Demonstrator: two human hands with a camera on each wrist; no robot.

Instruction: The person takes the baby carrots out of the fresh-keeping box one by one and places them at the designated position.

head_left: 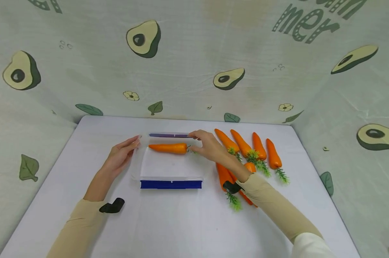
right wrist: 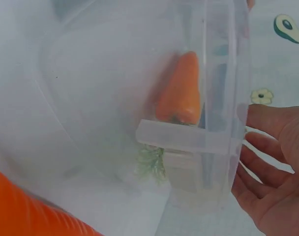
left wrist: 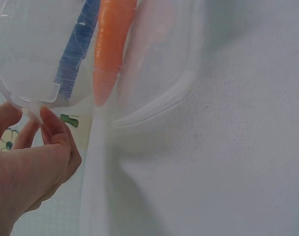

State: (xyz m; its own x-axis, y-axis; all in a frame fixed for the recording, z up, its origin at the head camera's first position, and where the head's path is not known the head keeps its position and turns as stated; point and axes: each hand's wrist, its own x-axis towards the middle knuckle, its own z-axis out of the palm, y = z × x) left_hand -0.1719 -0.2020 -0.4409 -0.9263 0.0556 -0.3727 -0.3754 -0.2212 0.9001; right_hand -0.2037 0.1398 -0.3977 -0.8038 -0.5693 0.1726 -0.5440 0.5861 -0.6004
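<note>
We see one carrot (head_left: 168,148) lying in the container (head_left: 170,168) at the middle of the table (head_left: 168,222), near its far wall. Our left hand (head_left: 121,156) is at its left side, our right hand (head_left: 207,145) at its right. The other carrots (head_left: 246,147) lie right of the container.

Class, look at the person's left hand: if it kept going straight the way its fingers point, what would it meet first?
Probably nothing new: the left hand already touches the clear container, with the carrot just beyond.
</note>
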